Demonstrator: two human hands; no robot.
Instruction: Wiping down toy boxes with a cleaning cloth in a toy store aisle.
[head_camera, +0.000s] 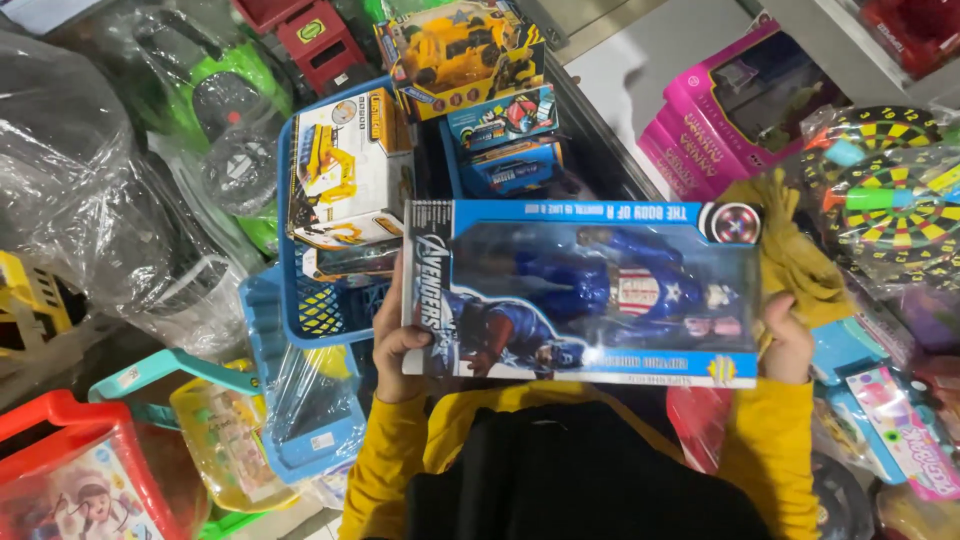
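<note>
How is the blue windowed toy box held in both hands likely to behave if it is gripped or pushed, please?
The blue toy box probably stays fairly stiff, spanning flat between the left hand and right hand. Its clear glossy window may dent and feel slippery. It is likely light for its size, being mostly hollow around the figure.

Little room lies open around either hand. Just beyond the left hand (392, 340) a blue basket (290, 300) packed with boxed toy diggers (345, 170) blocks the way, and bagged toys (100, 200) crowd further to its left. Just beyond the right hand (790, 340) sit a yellow cloth (790, 250), pink boxes (720, 120) and dart boards (890, 190). The only bare gap is a pale strip of floor (625, 80) well ahead, between the basket and the pink boxes.
</note>
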